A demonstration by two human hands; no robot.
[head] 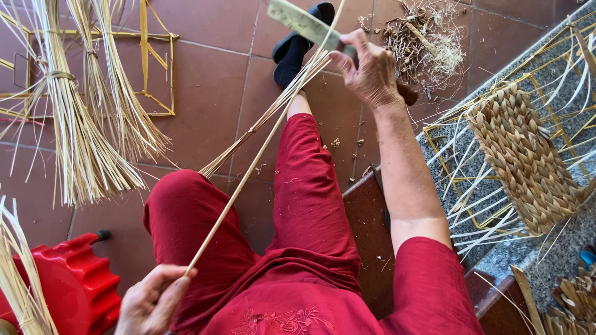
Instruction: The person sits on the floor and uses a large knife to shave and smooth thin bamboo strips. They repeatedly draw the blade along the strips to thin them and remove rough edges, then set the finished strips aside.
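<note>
My left hand (151,299) at the bottom left pinches the near end of a long pale cane strip (248,172) that runs diagonally up to the right. My right hand (367,69) at the top centre grips a knife with a broad pale blade (302,23) and a dark wooden handle (408,94). The blade meets the far end of the strip, where thin split strands (261,127) fan back toward my knee. My legs in red trousers (298,205) lie under the strip, with one foot in a dark shoe (298,43).
Bundles of tied pale reeds (81,124) hang at the left over a yellow wire frame (158,62). A red plastic stool (74,285) stands at the bottom left. A half-woven basket on a wire frame (524,155) lies on a stone ledge at the right. A heap of shavings (428,43) sits on the tiles.
</note>
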